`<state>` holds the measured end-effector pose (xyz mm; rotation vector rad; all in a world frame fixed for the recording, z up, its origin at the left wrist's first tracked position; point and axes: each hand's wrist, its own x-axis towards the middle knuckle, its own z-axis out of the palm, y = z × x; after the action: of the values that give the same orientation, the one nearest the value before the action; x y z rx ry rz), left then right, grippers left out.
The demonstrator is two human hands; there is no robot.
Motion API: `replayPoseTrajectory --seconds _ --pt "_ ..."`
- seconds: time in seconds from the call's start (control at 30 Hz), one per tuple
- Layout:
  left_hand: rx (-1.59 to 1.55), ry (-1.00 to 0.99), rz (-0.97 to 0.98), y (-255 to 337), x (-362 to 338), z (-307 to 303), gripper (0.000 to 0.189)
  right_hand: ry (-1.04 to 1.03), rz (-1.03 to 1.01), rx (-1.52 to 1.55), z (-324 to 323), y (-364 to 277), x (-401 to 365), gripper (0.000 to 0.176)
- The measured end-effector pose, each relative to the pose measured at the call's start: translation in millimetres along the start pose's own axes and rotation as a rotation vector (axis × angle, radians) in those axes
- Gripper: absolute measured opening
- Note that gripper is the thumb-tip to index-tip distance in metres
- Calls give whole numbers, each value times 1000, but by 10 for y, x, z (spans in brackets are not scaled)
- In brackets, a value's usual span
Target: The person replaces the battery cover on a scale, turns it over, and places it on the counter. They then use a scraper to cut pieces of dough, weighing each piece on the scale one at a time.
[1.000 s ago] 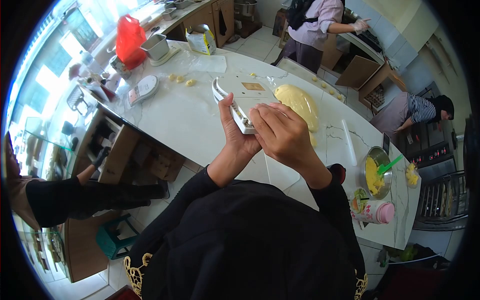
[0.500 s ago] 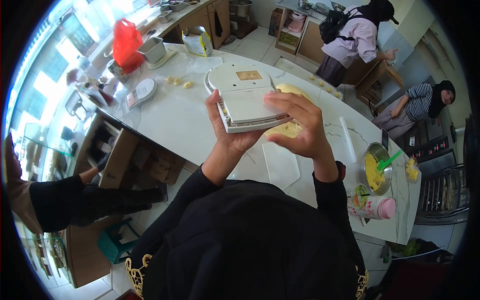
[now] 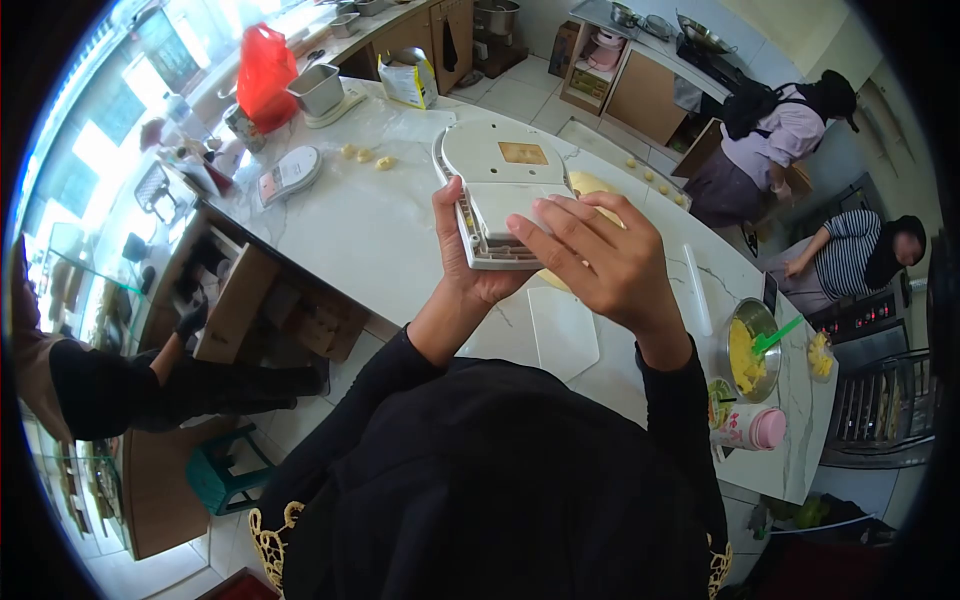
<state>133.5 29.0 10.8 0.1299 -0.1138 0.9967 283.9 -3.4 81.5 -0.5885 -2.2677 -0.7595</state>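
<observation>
A white kitchen scale [image 3: 478, 160] is held up over the table with its underside facing me, showing a brownish label and a large flat panel. My left hand [image 3: 465, 255] grips the scale's left side and lower edge, thumb up along the rim. My right hand [image 3: 618, 260] lies over the lower right of the panel, fingers stretched out and touching it; its thumb is hidden. Along the lower edge, a gap shows the ribbed inside of the casing. Yellow dough [image 3: 592, 185] lies on the table behind the scale, partly covered by it.
Small dough pieces [image 3: 384, 162] and a second scale [image 3: 290, 173] lie to the left. On the right stand a metal bowl [image 3: 774, 375] with yellow filling and a green spatula, and a pink-lidded bottle [image 3: 752, 428]. Several other people are around the table [image 3: 370, 235].
My right hand has moved inward, its fingers now lying further across the scale's panel and its thumb out of sight. The person at the back right has bent lower.
</observation>
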Motion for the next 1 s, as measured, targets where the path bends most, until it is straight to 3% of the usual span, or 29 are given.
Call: replayPoseTrajectory --seconds 0.2,0.4,0.63,0.8,1.0 --pt "261 84 112 -64 -16 86 90 -23 55 73 -67 -76 -45 32" --pt "372 28 106 -86 -78 177 95 -18 95 131 -16 -148 -119 30" --pt "253 3 40 -84 -84 45 91 -65 133 117 -73 -173 -131 29" --pt "366 94 131 -98 -73 79 88 -74 118 154 -78 -141 -94 27" --pt "300 143 110 -85 -72 119 83 -82 110 191 -59 -113 -94 24"
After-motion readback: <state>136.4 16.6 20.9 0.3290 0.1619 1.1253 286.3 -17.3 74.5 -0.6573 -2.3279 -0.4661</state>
